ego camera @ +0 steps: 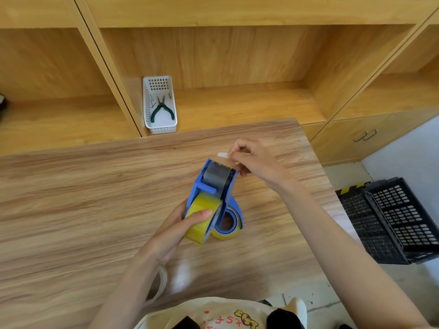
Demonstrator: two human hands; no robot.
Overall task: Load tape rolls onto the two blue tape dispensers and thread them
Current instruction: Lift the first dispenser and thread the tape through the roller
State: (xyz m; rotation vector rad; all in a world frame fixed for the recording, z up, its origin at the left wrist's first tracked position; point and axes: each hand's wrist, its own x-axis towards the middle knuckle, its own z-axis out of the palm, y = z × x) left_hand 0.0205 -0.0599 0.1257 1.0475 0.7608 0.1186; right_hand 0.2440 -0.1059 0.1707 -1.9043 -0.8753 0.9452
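Head view: I observe a blue tape dispenser (215, 186) held above the wooden table (95, 198), near its centre-right. My left hand (175, 231) is closed around the yellowish tape roll (202, 218) seated in the dispenser, thumb lying across the roll's face. My right hand (251, 160) is at the far end of the dispenser, fingers narrowed in a pinch on the tape's free end (223, 155), a pale tab just past the cutter end. A stretch of clear tape runs over the dispenser's top. A second blue dispenser (234, 217) with a loaded roll rests on the table just right of the held one, partly hidden behind it. A pale tape roll (161, 281) lies near the table's near edge, under my left forearm. On the far shelf stands a white basket (159, 129) containing green-handled pliers (162, 110). Black crates (389, 219) sit on the floor at right.
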